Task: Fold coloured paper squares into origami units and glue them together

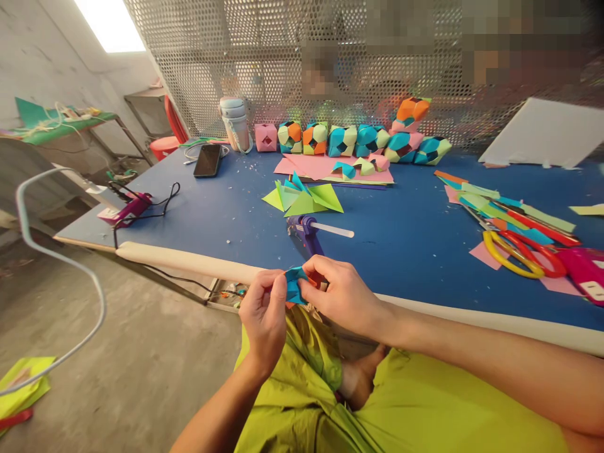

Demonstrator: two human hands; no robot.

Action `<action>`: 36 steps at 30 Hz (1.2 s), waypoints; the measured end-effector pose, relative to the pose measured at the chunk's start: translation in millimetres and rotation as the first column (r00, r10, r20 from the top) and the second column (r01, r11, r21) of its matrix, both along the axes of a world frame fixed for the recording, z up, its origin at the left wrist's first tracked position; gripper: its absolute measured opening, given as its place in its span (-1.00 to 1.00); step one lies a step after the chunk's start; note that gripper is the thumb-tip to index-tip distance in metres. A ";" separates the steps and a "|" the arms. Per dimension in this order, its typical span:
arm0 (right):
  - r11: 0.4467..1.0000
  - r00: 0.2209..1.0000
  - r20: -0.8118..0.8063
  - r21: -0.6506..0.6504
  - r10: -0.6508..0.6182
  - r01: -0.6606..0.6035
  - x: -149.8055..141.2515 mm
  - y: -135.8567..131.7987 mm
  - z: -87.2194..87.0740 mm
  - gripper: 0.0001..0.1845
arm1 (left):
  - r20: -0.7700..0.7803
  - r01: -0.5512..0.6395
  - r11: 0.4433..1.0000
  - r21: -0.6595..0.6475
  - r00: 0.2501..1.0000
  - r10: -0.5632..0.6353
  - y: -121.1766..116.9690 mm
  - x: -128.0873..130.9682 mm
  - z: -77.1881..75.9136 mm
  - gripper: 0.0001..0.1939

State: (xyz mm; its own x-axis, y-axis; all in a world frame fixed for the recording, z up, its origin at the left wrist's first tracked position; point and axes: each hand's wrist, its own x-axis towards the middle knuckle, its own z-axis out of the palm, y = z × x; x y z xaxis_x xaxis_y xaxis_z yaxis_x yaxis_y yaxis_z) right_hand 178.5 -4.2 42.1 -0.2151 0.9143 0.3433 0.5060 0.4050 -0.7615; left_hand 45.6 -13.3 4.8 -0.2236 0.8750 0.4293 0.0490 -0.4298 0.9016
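Between my hands, at the table's front edge, is a small piece of folded blue paper [295,286] with bits of orange showing at its sides. My left hand [265,308] pinches its left side between thumb and fingers. On the other side, the thumb and fingers of my right hand [340,292] grip its right edge. Just beyond my hands a purple glue gun [306,233] lies on the table, a white glue stick poking out of it. Behind the gun is a pile of folded green and blue paper pieces [306,198].
Several folded paper balls [342,141] line the mesh screen [264,56], beside a bottle [234,126]. A phone [207,160] lies left of them. Yellow-handled scissors [512,255] and paper strips [509,207] lie right. A purple power strip [125,211] with cords sits at the left edge.
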 end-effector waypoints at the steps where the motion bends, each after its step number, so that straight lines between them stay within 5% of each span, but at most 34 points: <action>1: 1.000 1.000 0.018 0.032 0.001 -0.002 0.6 0.2 1.4 -0.83 | 0.020 0.040 0.999 -0.021 0.999 -0.040 -1.5 -1.3 0.2 -0.84; 8: 0.993 0.992 0.118 0.105 0.037 -0.050 7.1 4.1 9.5 -0.85 | 0.086 0.308 0.946 -0.103 0.950 -0.300 -4.8 -12.8 6.7 -0.74; 15: 0.993 0.993 0.016 -0.001 0.117 -0.117 5.8 0.8 11.7 -0.96 | 0.231 0.235 0.927 -0.291 0.958 -0.171 3.5 -8.0 1.5 -0.90; 21: 0.997 0.992 0.121 0.063 0.040 -0.048 5.6 1.9 4.9 -0.95 | 0.381 0.277 0.904 -0.327 0.914 -0.142 3.9 4.2 -2.9 -0.88; 27: 0.993 0.991 0.136 0.114 -0.002 -0.014 10.1 8.0 2.5 -0.89 | 0.304 0.330 0.872 -0.362 0.926 -0.224 -4.4 -1.8 -2.8 -0.75; 33: 0.990 0.987 0.157 0.136 0.027 -0.049 10.1 8.8 2.1 -0.89 | -0.040 0.165 0.924 -0.346 0.981 -0.190 -6.8 -10.1 -2.6 -0.74; 36: 0.993 0.990 0.123 0.084 0.070 -0.080 9.7 6.8 4.2 -0.95 | 0.010 0.165 0.927 -0.337 0.985 -0.172 -4.6 -7.4 -3.9 -0.75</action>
State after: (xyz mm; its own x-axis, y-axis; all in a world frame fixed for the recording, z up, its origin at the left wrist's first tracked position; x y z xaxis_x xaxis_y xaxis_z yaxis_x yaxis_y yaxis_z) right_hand 188.2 2.6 46.2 -0.3262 0.8613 0.3896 0.5570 0.5081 -0.6570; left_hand 38.2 -17.9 1.0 -0.0551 0.9927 0.1070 0.0212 -0.1060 0.9941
